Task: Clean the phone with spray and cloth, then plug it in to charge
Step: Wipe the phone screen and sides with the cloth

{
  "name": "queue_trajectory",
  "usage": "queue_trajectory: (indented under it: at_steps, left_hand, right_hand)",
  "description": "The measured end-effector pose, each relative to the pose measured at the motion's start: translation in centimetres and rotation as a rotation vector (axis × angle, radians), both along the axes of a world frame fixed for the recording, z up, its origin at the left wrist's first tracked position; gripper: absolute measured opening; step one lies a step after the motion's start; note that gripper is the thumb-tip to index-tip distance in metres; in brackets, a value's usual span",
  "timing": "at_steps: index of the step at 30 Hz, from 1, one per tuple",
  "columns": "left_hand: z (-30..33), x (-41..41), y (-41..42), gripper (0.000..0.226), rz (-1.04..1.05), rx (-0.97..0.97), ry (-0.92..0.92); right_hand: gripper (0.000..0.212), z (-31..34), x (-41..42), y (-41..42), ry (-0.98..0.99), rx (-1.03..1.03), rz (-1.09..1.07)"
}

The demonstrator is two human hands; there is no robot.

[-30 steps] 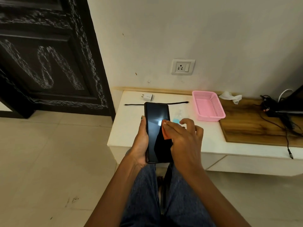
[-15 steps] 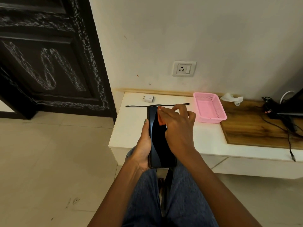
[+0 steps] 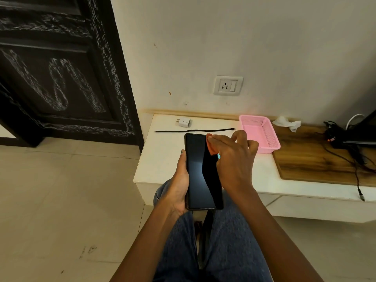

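- The left hand [image 3: 179,186] cradles the phone [image 3: 201,171] from below and along its left edge, thumb up that edge, fingers wrapped behind; the dark screen faces up above the person's jeans [image 3: 203,251].
- The right hand [image 3: 234,161] lies over the phone's upper right part, fingertips pressing a small orange cloth [image 3: 212,146] flat on the glass near the top corner.
- A sliver of blue, perhaps the spray bottle [image 3: 218,156], peeks out just under that hand; too hidden to be sure.
- Beyond the fingertips on the white shelf [image 3: 162,155], a black cable [image 3: 193,130] lies straight, with a white charger plug [image 3: 184,122] just behind it.
- Right of the right hand sits a pink basket [image 3: 262,127].
- Farthest, on the wall above, is the socket [image 3: 227,85].
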State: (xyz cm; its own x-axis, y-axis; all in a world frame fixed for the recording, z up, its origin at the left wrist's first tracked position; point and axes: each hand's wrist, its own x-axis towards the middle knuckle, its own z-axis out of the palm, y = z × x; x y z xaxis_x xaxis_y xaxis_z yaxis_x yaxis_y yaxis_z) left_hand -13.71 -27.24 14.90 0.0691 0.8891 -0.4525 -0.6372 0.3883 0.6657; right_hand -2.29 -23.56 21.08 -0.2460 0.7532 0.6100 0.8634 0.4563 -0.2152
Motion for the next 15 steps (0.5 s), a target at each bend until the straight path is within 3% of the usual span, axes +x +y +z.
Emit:
queue_trajectory:
  at_steps: [10,15]
  left_hand:
    - [0.3,-0.7,-0.1,0.070,-0.014,-0.015,-0.010]
    - [0.6,-1.4,-0.3,0.086,-0.025,-0.023,-0.057]
  right_hand:
    - [0.047,-0.9,0.3,-1.5,-0.055,-0.082,0.078]
    - [0.054,-1.8,0.6,-3.4,-0.049,-0.124,0.119]
